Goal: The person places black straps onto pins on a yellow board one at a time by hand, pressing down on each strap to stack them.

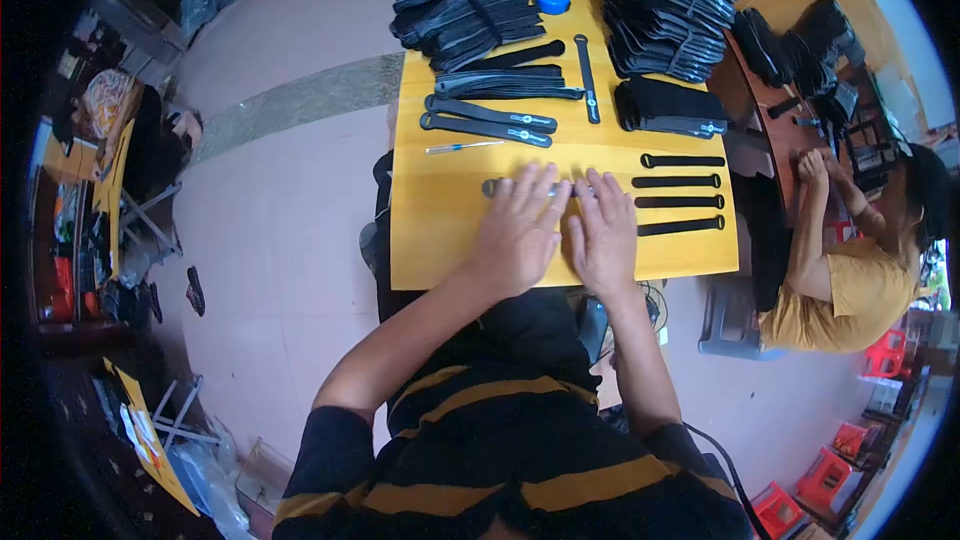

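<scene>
A dark strap (pixel 490 187) with a ring end lies across the yellow table, mostly covered by my hands. My left hand (pixel 517 230) rests palm down over it, fingers stretched out. Beside it, my right hand (pixel 606 235) is also flat, its fingertips at the strap's other end. Neither hand is closed round anything. Beyond my left hand are a slim pen-like tool (pixel 465 148) and two grey straps with printed labels (pixel 490 130). Several black straps (pixel 680 182) lie in a column to the right of my right hand.
Bundled straps (pixel 465 15) and a tall strap stack (pixel 665 15) stand at the table's (pixel 430 250) far side, with a blue tape measure (pixel 551 0) between. A single upright-laid strap (pixel 587 80) is near the middle. A person in a yellow shirt (pixel 850 290) sits at a brown table, right.
</scene>
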Demonstrator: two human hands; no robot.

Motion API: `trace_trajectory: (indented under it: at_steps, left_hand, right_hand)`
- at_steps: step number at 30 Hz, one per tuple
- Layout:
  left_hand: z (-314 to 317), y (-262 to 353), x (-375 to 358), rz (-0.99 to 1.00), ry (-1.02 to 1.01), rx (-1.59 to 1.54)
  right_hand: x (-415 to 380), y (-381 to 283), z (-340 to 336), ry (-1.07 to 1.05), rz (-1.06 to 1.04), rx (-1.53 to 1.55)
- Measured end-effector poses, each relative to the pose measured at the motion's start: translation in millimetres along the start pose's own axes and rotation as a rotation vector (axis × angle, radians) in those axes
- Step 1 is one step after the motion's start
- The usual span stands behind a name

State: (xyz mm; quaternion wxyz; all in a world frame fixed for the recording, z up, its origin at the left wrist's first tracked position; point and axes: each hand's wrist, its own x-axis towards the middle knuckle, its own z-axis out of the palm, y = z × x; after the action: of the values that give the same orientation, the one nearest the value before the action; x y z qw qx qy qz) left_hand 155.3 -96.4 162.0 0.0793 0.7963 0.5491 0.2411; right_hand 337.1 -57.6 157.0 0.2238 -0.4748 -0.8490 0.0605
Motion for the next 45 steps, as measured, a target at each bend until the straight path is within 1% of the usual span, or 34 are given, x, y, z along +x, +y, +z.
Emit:
trace_trajectory:
  at_steps: [1,3,4,5,7,8,12,16,21,23,24,26,27,29,30,31,33,34,38,40,41,43,45]
  left_hand:
    - [9.8,1.7,2.0,-0.010,0.010,0.006]
    - [28.0,-2.2,4.9,-0.044,-0.109,0.073]
    - [33.7,-6.6,3.5,-0.057,-0.123,0.090]
    - [38.3,-12.5,-1.9,-0.066,-0.121,0.093]
    - [35.9,-18.8,-10.8,-0.094,-0.123,-0.011]
    - [34.0,-23.4,-14.9,-0.102,-0.142,0.030]
    - [12.8,-39.2,-37.4,-0.103,-0.115,0.031]
    - [1.2,-49.1,-49.6,-0.152,-0.129,0.071]
    - [-3.4,-44.6,-50.4,-0.176,-0.124,0.103]
    - [0.9,-44.8,-51.3,-0.175,-0.091,0.103]
    - [2.1,-44.9,-51.5,-0.163,-0.087,0.103]
    - [3.7,-45.5,-51.4,-0.178,-0.080,0.085]
    - [3.0,-45.5,-50.7,-0.167,-0.073,0.089]
    - [2.0,-44.6,-51.5,-0.170,-0.078,0.076]
    - [4.1,-46.1,-52.9,-0.157,-0.081,0.080]
    - [7.2,-48.5,-53.6,-0.163,-0.078,0.098]
    - [10.6,-51.0,-53.9,-0.159,-0.078,0.117]
    - [11.1,-51.3,-53.9,-0.168,-0.084,0.122]
    - [10.5,-51.0,-54.4,-0.181,-0.078,0.122]
    - [3.7,-46.7,-52.8,-0.195,-0.090,0.109]
    - [1.0,-44.8,-51.9,-0.206,-0.105,0.095]
    - [2.3,-46.2,-52.4,-0.196,-0.099,0.104]
    - [3.4,-47.4,-52.6,-0.184,-0.092,0.113]
  right_hand:
    - [-2.3,-1.0,4.0,0.001,-0.015,0.002]
    - [-8.3,3.4,15.1,-0.116,-0.009,0.001]
    - [-10.6,7.8,17.3,-0.168,-0.001,-0.032]
    - [-12.7,12.3,18.5,-0.172,-0.009,-0.028]
    - [-14.2,14.3,14.4,-0.216,-0.008,-0.016]
    - [-13.5,14.8,12.2,-0.226,-0.005,-0.028]
    - [-11.9,14.2,6.6,-0.218,-0.007,-0.005]
    - [-13.0,18.1,11.1,-0.213,-0.004,-0.034]
    - [-14.1,16.0,9.8,-0.207,0.005,-0.051]
    - [-16.6,15.9,11.8,-0.207,0.084,-0.112]
    - [-18.8,14.0,13.8,-0.197,0.089,-0.118]
    - [-21.2,7.7,19.2,-0.092,0.142,-0.174]
    - [-19.0,0.2,18.5,-0.080,0.145,-0.178]
    - [-17.0,-18.9,18.9,-0.150,-0.011,-0.032]
    - [-15.6,-24.8,26.2,-0.144,-0.086,0.007]
    - [-12.9,-31.4,31.1,-0.133,-0.077,0.006]
    - [-8.9,-40.2,39.5,-0.205,-0.128,0.099]
    - [-8.3,-40.4,44.0,-0.238,-0.097,0.089]
    - [-10.5,-30.9,39.9,-0.244,-0.090,0.037]
    - [-9.9,-18.6,30.7,-0.260,0.002,-0.031]
    - [-10.8,-10.9,27.9,-0.258,0.003,-0.030]
    - [-13.3,4.6,20.6,-0.274,0.090,-0.128]
    - [-17.8,19.2,12.6,-0.283,0.123,-0.142]
